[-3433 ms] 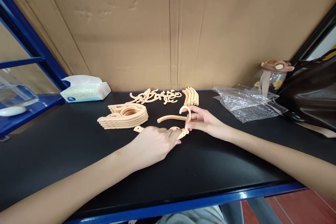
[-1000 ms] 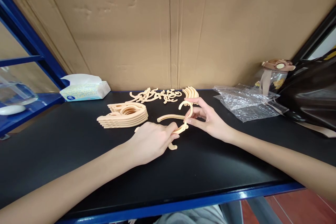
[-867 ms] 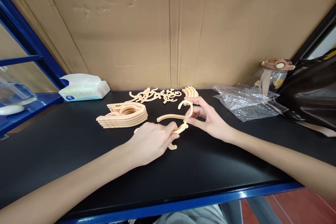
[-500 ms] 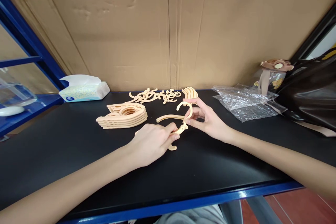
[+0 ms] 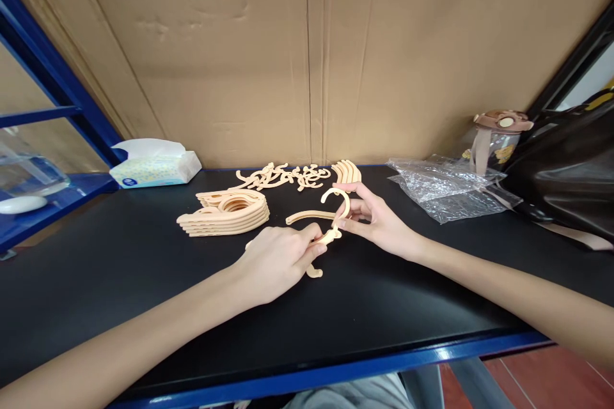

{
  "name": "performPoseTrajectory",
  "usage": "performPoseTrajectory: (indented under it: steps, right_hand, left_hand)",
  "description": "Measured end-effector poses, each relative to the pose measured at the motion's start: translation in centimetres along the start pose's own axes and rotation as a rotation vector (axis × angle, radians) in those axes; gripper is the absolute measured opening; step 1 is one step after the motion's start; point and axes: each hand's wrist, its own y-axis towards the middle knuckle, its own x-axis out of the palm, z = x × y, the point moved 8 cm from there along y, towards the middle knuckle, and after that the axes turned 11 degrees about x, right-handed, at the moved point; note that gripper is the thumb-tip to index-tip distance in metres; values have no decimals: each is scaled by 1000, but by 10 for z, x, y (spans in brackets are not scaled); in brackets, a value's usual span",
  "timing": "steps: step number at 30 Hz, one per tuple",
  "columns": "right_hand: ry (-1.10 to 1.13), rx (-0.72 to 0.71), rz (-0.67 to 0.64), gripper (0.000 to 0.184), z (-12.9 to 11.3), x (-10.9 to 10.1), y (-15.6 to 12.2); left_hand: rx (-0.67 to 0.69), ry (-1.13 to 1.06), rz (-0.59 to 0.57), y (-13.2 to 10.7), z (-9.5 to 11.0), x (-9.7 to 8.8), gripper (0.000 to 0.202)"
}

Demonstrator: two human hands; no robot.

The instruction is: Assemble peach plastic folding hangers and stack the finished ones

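Observation:
My left hand is closed around a beige hanger arm, most of which the fingers hide. Between the thumb and fingers of my right hand is a curved beige hanger hook, its lower end touching the tip of that arm. Another curved beige hanger piece lies on the table just behind my hands. The end of a beige piece shows below my left hand; I cannot tell what it joins to.
A stack of folded beige hangers stands left of my hands. Behind are loose hooks and a stack of curved pieces. A tissue pack sits back left; clear plastic bags, a bottle and a black bag are at right.
The hook and the hanger arm have shifted very slightly left in view, with both hands keeping their hold. Nothing else has visibly moved beyond a slight shift of the camera.

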Motion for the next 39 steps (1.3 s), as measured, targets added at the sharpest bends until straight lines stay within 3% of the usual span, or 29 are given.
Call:
performPoseTrajectory:
  steps: [7, 12, 16, 22, 26, 29, 33, 39]
  right_hand:
    - [-8, -63, 20, 43, -2, 1, -3]
    - [-32, -75, -71, 45, -3, 11, -6]
    - [-58, -86, -106, 47, -5, 17, -9]
    - [-191, -189, -65, 40, -11, 15, -12]
    - [-194, -197, 110, 29, -5, -5, -6]
    - [-412, -238, 148, 29, -2, -6, -2]
    - [-767, -301, 43, 34, 2, 11, -1]
    - [-960, -256, 114, 23, 3, 9, -1]
  left_hand:
    - [-79, -124, 12, -4, -2, -5, 26]
    - [-77, -353, 24, -5, -3, 1, 31]
    - [-78, -396, 48, -6, -6, 1, 31]
    - [-62, -445, 38, -2, -4, -3, 27]
    - [-119, -481, 145, -2, -13, -10, 26]
    - [-150, -601, 270, -4, -21, -16, 26]
    - [-204, -805, 356, -6, -32, -15, 23]
    - [-226, -949, 400, -4, -40, -10, 18]
